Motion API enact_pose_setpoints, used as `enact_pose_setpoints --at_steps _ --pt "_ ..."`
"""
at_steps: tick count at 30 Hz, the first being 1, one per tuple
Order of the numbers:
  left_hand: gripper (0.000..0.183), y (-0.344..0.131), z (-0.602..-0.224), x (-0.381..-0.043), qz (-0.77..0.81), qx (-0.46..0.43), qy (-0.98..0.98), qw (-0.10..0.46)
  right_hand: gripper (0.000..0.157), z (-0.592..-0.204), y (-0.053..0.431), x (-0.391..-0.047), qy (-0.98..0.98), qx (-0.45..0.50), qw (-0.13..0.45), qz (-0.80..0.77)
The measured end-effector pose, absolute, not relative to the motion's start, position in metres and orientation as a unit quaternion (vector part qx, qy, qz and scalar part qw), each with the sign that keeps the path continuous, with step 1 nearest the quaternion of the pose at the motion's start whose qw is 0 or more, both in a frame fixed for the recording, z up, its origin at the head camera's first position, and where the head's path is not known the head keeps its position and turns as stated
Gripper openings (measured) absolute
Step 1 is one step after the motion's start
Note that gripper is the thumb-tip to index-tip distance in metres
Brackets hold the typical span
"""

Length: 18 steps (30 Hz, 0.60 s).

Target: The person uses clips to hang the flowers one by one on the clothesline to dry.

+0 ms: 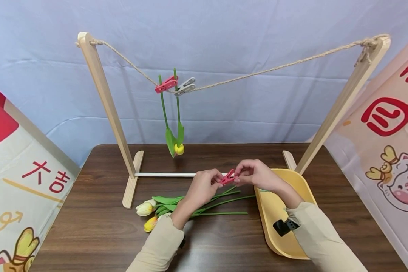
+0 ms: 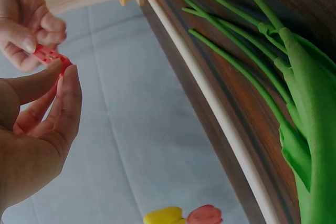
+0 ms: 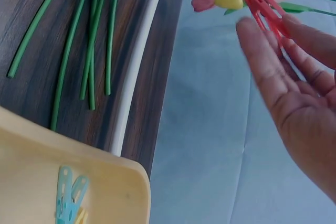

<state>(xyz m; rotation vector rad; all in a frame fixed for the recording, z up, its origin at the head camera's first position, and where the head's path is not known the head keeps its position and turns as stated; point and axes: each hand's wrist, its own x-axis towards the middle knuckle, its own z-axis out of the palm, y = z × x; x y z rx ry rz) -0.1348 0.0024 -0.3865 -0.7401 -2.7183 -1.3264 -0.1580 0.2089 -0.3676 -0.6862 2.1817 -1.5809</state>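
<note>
A red clothespin [image 1: 228, 177] is held between my two hands above the table. My left hand [image 1: 202, 186] pinches one end of it between thumb and fingertips. At the other end, the thumb and fingers of my right hand [image 1: 258, 175] pinch it. Below my left forearm lie several tulips with green stems, among them a white tulip [image 1: 145, 207] and a yellow tulip [image 1: 151, 224]. Two more tulips hang head-down from the rope [image 1: 258, 72], one by a red clothespin [image 1: 166, 84], the other by a grey clothespin [image 1: 185, 87].
The rope sags between two wooden posts [image 1: 105, 102], whose feet are joined by a white rod [image 1: 166, 174]. A yellow bin [image 1: 270, 234] stands under my right forearm, with a teal clothespin [image 3: 65, 198] inside. Cloth hangs behind the brown table [image 1: 98, 241].
</note>
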Motion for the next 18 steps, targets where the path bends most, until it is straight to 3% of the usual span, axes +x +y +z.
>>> enact_pose_setpoints --at_steps 6,13,18 --pt "0.008 0.000 -0.382 -0.133 -0.414 -0.240 -0.878 0.019 0.037 -0.368 0.212 -0.159 0.818 -0.261 0.142 -0.493" --pt "0.009 -0.004 -0.383 -0.131 -0.392 -0.212 -0.895 -0.004 0.028 -0.368 0.219 -0.158 0.830 -0.231 0.128 -0.491" --pt "0.008 -0.016 -0.398 -0.126 -0.303 -0.189 -0.932 -0.067 0.029 -0.368 0.233 -0.158 0.839 -0.183 0.118 -0.498"
